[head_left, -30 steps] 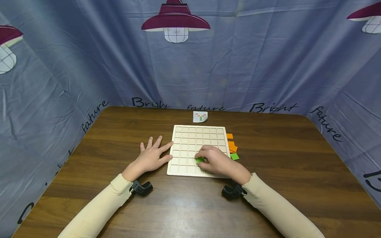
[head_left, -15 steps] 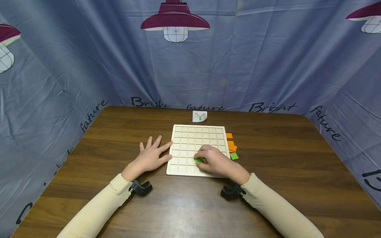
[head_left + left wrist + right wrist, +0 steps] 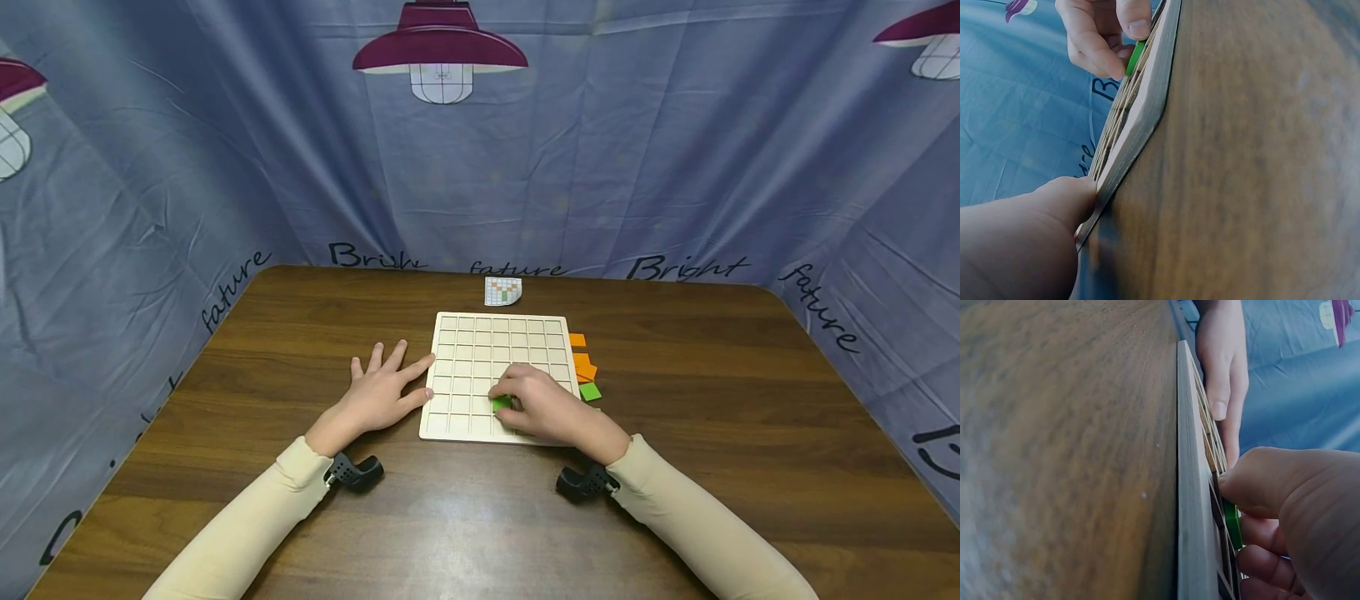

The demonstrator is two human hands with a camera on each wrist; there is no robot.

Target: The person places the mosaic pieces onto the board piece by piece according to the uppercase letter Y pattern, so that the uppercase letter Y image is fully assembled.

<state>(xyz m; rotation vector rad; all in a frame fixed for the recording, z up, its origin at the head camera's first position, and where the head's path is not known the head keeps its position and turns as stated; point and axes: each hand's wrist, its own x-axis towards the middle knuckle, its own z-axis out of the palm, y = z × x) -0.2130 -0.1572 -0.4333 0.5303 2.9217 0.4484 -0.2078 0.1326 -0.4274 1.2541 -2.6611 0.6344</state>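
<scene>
Head view: right hand (image 3: 542, 404) pinched a green tile (image 3: 500, 404) between thumb and fingers at the board (image 3: 450, 421), slightly below and right of frame centre; whether the tile sat fully in a cell could not be told. Left hand (image 3: 378, 396), left of centre, lay with fingers spread on the counter (image 3: 450, 533), grasping nothing, thumb and index at the board's left edge. Orange tiles (image 3: 583, 365) and a second green tile (image 3: 590, 391) lay along the board's right edge; a card (image 3: 502, 291) lay above it.
</scene>
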